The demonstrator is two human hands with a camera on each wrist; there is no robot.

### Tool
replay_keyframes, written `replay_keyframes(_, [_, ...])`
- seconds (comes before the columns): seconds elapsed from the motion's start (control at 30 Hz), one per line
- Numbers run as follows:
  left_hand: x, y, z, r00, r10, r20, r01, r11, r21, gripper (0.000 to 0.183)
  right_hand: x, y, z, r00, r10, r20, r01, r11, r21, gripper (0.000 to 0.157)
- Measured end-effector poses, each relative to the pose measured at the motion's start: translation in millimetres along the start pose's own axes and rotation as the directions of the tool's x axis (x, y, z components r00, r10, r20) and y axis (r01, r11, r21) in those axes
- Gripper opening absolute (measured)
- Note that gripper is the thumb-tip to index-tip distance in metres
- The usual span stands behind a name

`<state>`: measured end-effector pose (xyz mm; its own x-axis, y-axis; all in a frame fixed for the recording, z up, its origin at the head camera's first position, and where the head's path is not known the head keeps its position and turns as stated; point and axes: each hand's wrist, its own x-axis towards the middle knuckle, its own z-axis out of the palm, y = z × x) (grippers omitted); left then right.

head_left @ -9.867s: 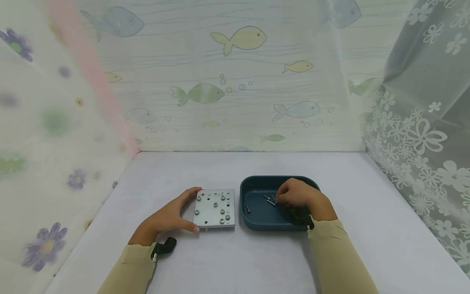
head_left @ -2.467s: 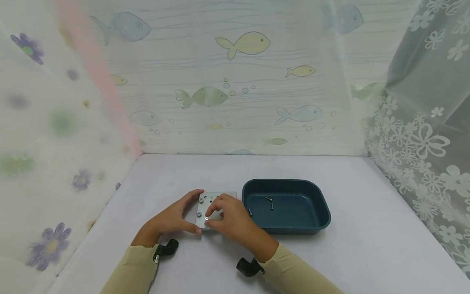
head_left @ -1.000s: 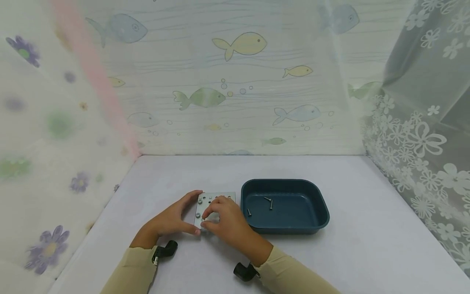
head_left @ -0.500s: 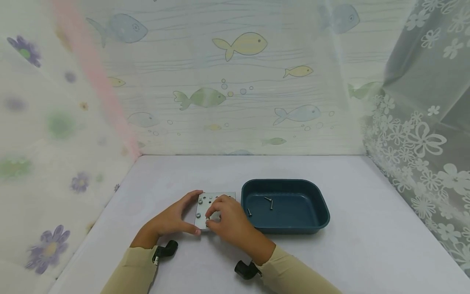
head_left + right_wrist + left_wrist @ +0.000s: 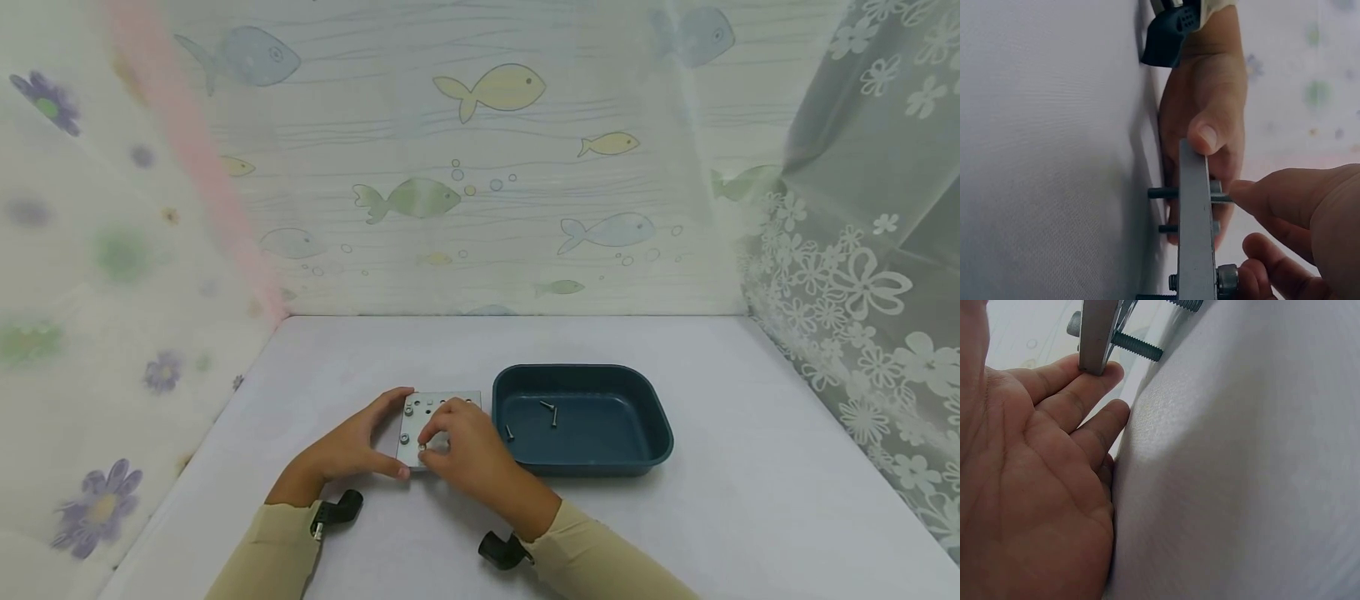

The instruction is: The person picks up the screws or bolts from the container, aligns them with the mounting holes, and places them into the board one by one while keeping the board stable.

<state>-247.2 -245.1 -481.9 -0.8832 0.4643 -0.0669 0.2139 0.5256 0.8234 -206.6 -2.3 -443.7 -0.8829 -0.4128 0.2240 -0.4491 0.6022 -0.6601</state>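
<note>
A silver metal plate (image 5: 415, 423) with holes stands raised off the table on screws that stick out below it. My left hand (image 5: 341, 446) grips its left side, thumb at the near corner and fingers at the far one; in the left wrist view, fingertips touch the plate's edge (image 5: 1099, 337). With thumb and index finger my right hand (image 5: 472, 450) pinches a small screw (image 5: 422, 447) over the near left part of the plate. In the right wrist view, that screw's shank (image 5: 1220, 197) meets the plate face; whether its tip is in a hole I cannot tell.
A dark blue tray (image 5: 615, 457) stands just right of the plate, with three loose screws (image 5: 554, 417) in it. Several socket-head screws (image 5: 405, 438) sit in the plate, some hidden by my right hand. Patterned curtains (image 5: 480, 250) enclose the white table (image 5: 615, 533).
My right hand has come from the tray to the plate, bringing a screw. In the last second its fingertips shifted slightly right with the screw. My left hand keeps its hold on the plate.
</note>
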Motion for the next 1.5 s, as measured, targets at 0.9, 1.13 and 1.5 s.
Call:
replay_keyframes(0.9, [0.4, -1.8, -0.8, 1.000, -0.004, -0.009, 0.005, 1.000, 0.020, 0.119, -1.3, -1.0, 5.1, 0.998, 0.004, 0.060, 0.003, 0.992, -0.124, 0.004])
replay_keyframes(1.13, [1.2, -2.5, -0.3, 1.000, -0.007, -0.009, 0.007, 1.000, 0.014, 0.121, -1.9, 0.1, 5.2, 0.999, -0.005, 0.050, 0.011, 0.992, -0.125, 0.005])
replay_keyframes(1.5, [1.3, -4.1, 1.4, 1.000, 0.000, -0.006, 0.000, 1.000, -0.003, 0.121, -4.2, 0.4, 5.3, 0.999, -0.031, 0.028, 0.034, 0.994, -0.108, 0.008])
